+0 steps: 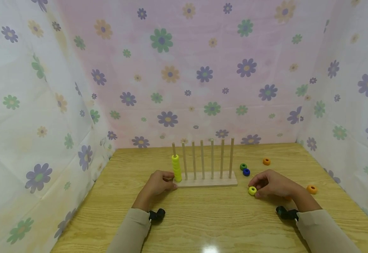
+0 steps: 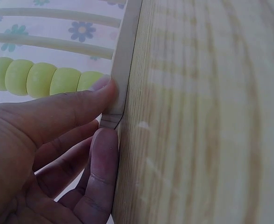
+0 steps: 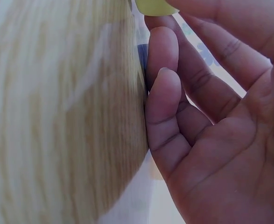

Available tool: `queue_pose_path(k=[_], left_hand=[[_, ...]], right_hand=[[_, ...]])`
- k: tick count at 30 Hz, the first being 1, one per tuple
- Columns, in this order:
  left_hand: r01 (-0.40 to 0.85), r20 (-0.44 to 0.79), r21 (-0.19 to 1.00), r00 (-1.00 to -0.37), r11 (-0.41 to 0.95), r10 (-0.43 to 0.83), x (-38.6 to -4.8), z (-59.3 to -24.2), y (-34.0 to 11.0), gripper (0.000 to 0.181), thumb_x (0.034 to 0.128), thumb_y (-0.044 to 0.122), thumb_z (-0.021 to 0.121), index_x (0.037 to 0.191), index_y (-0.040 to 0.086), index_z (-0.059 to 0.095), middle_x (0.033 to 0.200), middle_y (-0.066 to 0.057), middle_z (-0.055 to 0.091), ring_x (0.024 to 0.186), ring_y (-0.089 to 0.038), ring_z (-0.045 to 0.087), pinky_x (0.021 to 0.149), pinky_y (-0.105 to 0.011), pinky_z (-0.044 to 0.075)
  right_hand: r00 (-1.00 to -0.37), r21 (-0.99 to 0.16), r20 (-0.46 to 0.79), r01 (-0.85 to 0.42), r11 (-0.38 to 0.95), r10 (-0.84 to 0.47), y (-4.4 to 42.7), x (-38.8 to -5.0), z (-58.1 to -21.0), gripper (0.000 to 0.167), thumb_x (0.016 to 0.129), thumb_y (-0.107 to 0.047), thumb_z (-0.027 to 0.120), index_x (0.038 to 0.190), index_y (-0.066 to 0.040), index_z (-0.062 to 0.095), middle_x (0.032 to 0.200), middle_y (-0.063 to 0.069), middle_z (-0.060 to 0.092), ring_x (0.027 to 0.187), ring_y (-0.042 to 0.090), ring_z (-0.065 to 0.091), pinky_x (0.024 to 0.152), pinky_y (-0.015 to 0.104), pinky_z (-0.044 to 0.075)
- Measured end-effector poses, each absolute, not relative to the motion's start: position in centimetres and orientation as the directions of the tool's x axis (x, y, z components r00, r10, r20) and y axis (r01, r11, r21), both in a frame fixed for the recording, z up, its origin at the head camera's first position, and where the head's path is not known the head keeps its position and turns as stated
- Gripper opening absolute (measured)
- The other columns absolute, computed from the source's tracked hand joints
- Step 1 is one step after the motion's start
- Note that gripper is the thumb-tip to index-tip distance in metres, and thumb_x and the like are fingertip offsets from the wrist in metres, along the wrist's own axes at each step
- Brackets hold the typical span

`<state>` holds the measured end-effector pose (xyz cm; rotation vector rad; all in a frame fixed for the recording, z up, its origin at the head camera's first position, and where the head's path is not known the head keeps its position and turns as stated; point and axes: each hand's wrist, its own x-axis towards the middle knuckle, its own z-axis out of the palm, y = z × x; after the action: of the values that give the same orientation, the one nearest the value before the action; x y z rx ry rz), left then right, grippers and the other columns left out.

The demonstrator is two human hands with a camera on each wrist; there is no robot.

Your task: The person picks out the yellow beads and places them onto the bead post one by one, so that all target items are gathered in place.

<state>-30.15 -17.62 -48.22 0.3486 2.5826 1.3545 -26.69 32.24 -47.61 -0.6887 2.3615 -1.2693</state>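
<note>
A wooden peg stand [image 1: 207, 181] with several upright rods rests on the table. Yellow beads [image 1: 176, 169] are stacked on its leftmost rod. At the stand's left end, my left hand [image 1: 159, 182] grips the base; in the left wrist view the thumb [image 2: 76, 105] lies against the base's front face, with other fingers around its end. To the right of the stand, my right hand [image 1: 274, 183] pinches a single yellow bead [image 1: 252, 190] low over the table, between thumb and finger. Only the edge of that bead [image 3: 155, 6] shows at the top of the right wrist view.
Beyond the right hand lie a green bead [image 1: 243, 166], a blue bead [image 1: 246, 172] and an orange bead [image 1: 266, 161]. Another orange bead [image 1: 312, 189] sits right of the right wrist. Flowered cloth [image 1: 190, 88] walls off the back and sides of the wooden table [image 1: 203, 218].
</note>
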Motion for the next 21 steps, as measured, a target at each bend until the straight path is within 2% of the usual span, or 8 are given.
queue_pose_path(k=[12,21], left_hand=[[0.112,-0.074,0.832,-0.948,0.543,0.310,-30.10,-48.26,-17.61,0.055,0.0864,0.017,0.086,0.137,0.005,0.068,0.133,-0.013,0.070,0.104,-0.021,0.072,0.082,-0.035,0.063],[0.109,-0.073,0.836,-0.949,0.538,0.306,-30.12,-48.18,-17.55,0.054,0.0873,0.017,0.085,0.137,0.006,0.068,0.134,-0.014,0.069,0.106,-0.022,0.072,0.082,-0.034,0.063]], right_hand=[[-0.817,-0.845,-0.083,-0.246,0.476,-0.570,32.18,-26.83,-47.66,0.032,0.090,-0.012,0.081,0.120,-0.004,0.074,0.105,0.018,0.072,0.087,0.022,0.068,0.074,0.032,0.060],[-0.824,-0.805,-0.032,-0.314,0.504,-0.565,32.16,-26.96,-47.45,0.028,0.089,-0.018,0.082,0.116,-0.010,0.076,0.102,0.011,0.074,0.086,0.020,0.069,0.072,0.032,0.060]])
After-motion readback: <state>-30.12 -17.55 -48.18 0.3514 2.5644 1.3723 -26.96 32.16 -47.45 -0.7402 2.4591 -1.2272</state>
